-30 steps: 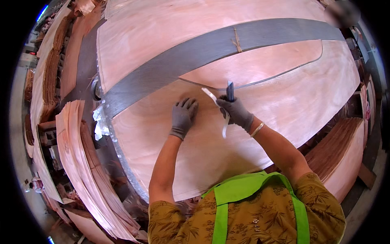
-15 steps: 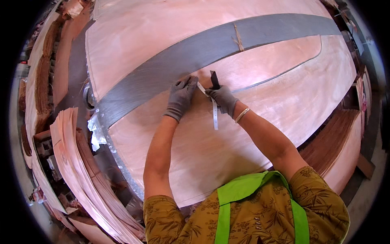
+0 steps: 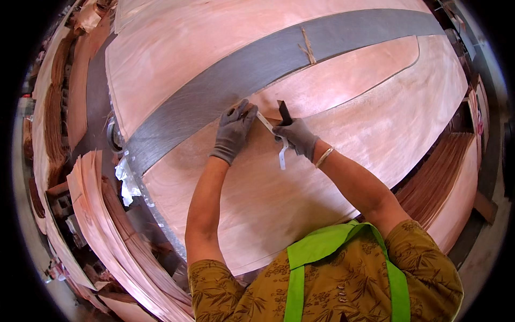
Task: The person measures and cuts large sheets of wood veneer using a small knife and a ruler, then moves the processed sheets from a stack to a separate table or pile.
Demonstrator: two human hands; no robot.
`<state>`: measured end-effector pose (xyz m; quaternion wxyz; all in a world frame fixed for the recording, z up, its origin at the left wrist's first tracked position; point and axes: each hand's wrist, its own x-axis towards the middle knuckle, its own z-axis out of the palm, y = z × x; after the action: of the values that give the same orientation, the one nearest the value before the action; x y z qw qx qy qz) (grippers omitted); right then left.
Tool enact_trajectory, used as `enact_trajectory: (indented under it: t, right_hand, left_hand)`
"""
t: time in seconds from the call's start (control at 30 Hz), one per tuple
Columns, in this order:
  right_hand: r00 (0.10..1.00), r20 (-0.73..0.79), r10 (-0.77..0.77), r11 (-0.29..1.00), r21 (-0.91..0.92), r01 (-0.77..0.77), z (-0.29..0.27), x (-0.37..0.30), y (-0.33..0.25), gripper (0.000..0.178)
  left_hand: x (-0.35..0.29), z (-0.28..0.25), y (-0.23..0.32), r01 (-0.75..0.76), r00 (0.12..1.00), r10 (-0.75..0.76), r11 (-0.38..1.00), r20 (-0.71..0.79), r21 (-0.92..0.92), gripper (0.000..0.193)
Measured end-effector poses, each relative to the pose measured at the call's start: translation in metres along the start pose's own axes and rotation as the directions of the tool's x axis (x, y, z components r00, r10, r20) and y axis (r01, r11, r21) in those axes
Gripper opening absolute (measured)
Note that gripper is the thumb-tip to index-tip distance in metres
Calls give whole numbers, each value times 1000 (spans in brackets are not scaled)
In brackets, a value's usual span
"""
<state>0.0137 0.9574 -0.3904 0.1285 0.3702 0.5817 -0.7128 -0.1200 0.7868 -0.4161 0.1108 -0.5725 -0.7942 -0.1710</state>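
My left hand [image 3: 232, 134], in a grey glove, is closed at the front edge of a grey band, with its fingertips at the upper end of a white strip of perforated tape [image 3: 265, 122]. The tape slants down to my right hand [image 3: 296, 137], also gloved in grey, and its loose tail bends below those fingers. A dark flat blade [image 3: 284, 111], apparently a knife, sticks up from my closed right hand. Under both hands lies a thin pinkish wood veneer sheet [image 3: 214, 182]. Its fingertip contact on the left is partly hidden.
The grey band [image 3: 188, 99] curves between veneer sheets, with a frayed fibre scrap [image 3: 307, 48] on it. Stacked veneer stands at the left [image 3: 107, 225] and the right [image 3: 445, 182]. Crumpled white plastic [image 3: 127, 181] hangs at the table's left edge.
My left hand has shifted slightly left, and the right slightly right and down. The tape's tail now hangs shorter and bent below the right hand. The view has tilted slightly.
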Motion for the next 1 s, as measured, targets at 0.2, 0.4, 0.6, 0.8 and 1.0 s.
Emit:
enact_trajectory:
  t: [0.2, 0.4, 0.6, 0.8, 1.0]
  right_hand:
    - [1000, 1, -28, 999, 26, 28, -1, -1, 0, 14]
    - [996, 28, -79, 995, -58, 81, 5, -21, -12, 9]
    - [762, 146, -631, 565, -587, 580, 45, -35, 43, 25]
    - [691, 351, -631, 611, -323, 722, -6, -120, -5, 13]
    - [944, 133, -303, 939, 209, 272, -114, -168, -5, 16]
  left_hand:
    - [4, -5, 5, -143, 981, 125, 982, 147, 119, 41]
    - [1, -5, 10, -147, 975, 116, 976, 188, 161, 47]
    - [6, -2, 19, -112, 964, 73, 983, 257, 143, 48]
    - [3, 0, 17, -128, 960, 74, 973, 269, 192, 46]
    - [5, 0, 15, -126, 945, 74, 981, 317, 145, 46]
